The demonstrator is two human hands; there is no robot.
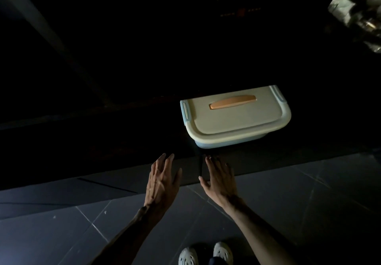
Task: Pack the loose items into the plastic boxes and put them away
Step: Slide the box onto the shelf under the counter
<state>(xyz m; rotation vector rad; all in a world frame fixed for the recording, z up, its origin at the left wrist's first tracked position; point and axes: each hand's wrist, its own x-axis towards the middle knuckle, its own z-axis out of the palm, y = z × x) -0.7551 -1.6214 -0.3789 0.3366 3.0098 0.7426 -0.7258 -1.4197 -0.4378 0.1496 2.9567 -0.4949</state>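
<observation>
A plastic box [237, 118] with a cream lid, an orange handle and pale blue side clips sits closed in a very dark recess, right of centre. My left hand [162, 179] and my right hand [219, 179] are stretched out just in front of it, fingers spread, palms down, holding nothing. Both hands are a short way short of the box's near edge and do not touch it.
Grey floor tiles [82, 223] fill the foreground, with my white clogs [188, 256] at the bottom edge. A crumpled pale bundle [358, 19] shows at the top right. The surroundings of the box are too dark to make out.
</observation>
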